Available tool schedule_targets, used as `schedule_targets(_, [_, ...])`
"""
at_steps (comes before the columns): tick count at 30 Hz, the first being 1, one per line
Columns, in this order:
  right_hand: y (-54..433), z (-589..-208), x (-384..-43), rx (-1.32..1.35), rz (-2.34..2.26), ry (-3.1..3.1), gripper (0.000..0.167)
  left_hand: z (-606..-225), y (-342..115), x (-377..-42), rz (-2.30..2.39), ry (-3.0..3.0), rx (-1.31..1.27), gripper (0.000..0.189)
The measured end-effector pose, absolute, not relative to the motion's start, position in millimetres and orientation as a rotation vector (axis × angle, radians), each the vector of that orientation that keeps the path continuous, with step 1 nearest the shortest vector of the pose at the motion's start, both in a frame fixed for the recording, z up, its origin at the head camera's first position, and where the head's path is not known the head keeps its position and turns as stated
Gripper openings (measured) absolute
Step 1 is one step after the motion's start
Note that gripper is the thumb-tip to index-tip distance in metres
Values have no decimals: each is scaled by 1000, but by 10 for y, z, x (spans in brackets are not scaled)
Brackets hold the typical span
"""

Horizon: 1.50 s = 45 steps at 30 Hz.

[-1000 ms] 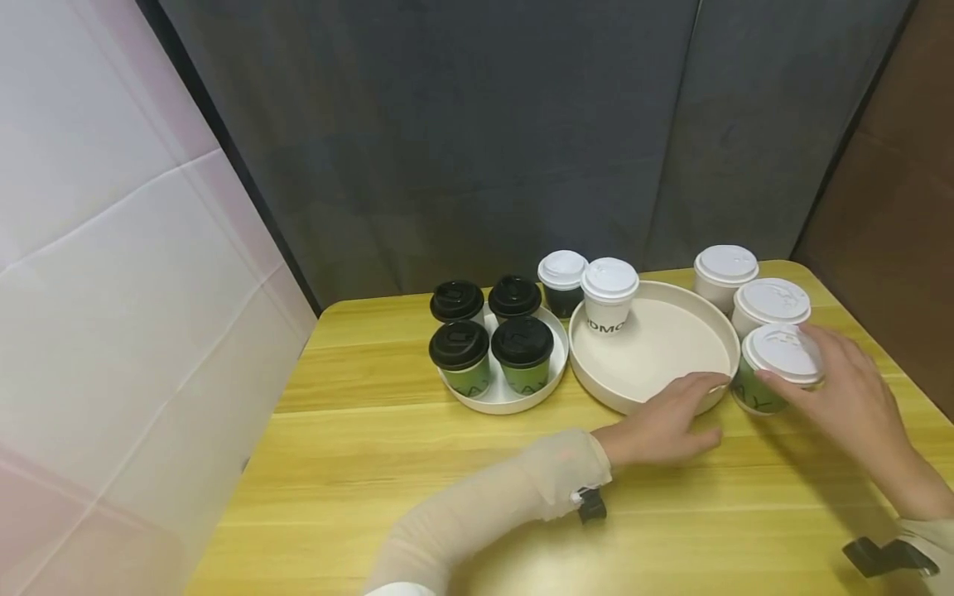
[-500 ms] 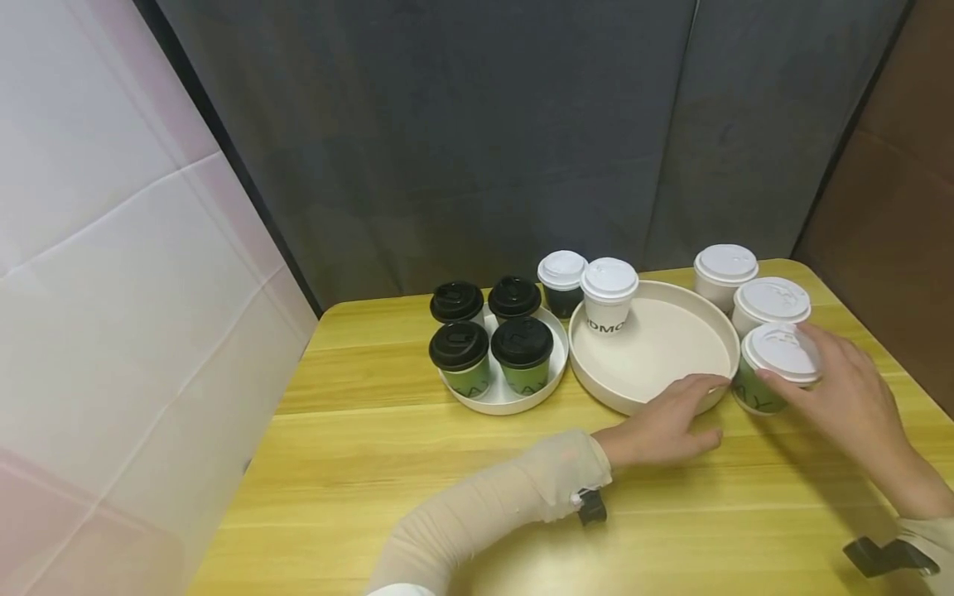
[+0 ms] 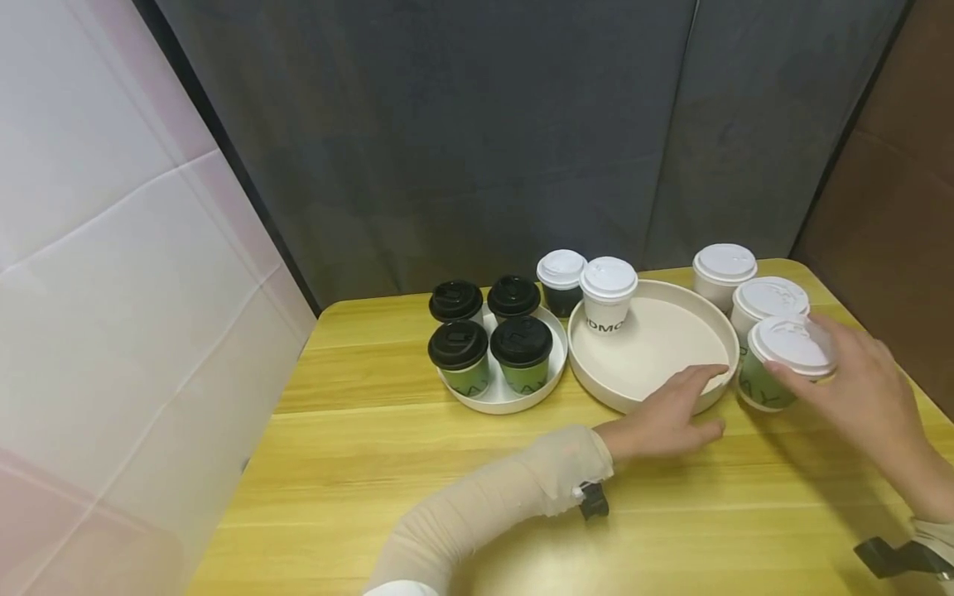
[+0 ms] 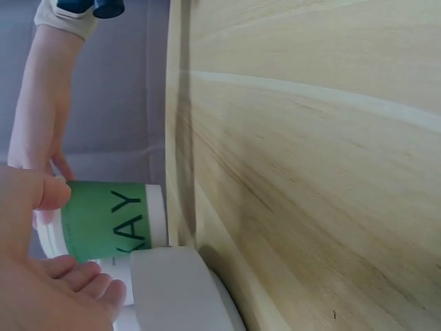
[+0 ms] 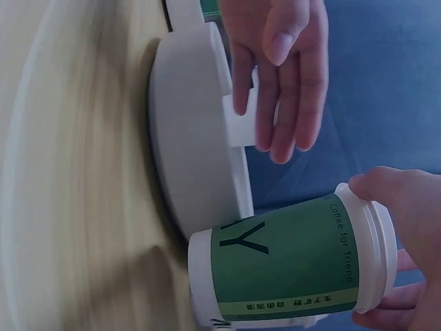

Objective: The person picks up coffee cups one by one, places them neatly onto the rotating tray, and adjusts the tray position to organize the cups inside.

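Note:
My right hand (image 3: 870, 387) grips a green paper coffee cup (image 3: 763, 386) by its white lid, thumb on the near side. The cup tilts slightly and stands just right of the large cream round tray (image 3: 674, 343). In the right wrist view, the green cup (image 5: 282, 258) shows dark lettering. At the tray's near rim is my left hand (image 3: 663, 420), its fingers extended and holding nothing. In the left wrist view, its fingers lie beside the tray wall (image 4: 172, 286); whether they touch it I cannot tell. One white cup (image 3: 607, 302) with a white lid stands inside the tray.
Two more white-lidded cups, a middle one (image 3: 769, 300) and a far one (image 3: 723, 269), stand right of the tray. A dark cup (image 3: 561, 285) stands behind it. At left, a smaller white plate (image 3: 498, 406) bears several black-lidded cups (image 3: 522, 356). Walls enclose the table's back and right.
My right hand has moved slightly to the right and up with the green cup, which has shifted the same way and tilted a little. My left hand has barely moved.

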State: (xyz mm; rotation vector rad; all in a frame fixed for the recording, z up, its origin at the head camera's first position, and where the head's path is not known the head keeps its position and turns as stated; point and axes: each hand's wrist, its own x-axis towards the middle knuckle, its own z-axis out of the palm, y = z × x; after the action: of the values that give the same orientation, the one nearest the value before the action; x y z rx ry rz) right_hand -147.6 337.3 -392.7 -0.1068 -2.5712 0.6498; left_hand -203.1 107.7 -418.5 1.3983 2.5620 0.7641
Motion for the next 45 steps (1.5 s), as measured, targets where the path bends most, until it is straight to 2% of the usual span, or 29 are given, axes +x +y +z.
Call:
schedule_targets(24, [3213,-3628,-1414,-151,647,-2591,82,-4107,1111,-2067,962,2519,1235,74])
schedule_targets(45, [2930,-3518,-1501,-3,752,-2478,80,-3987,1033,-2141,1193,2398,1159,74])
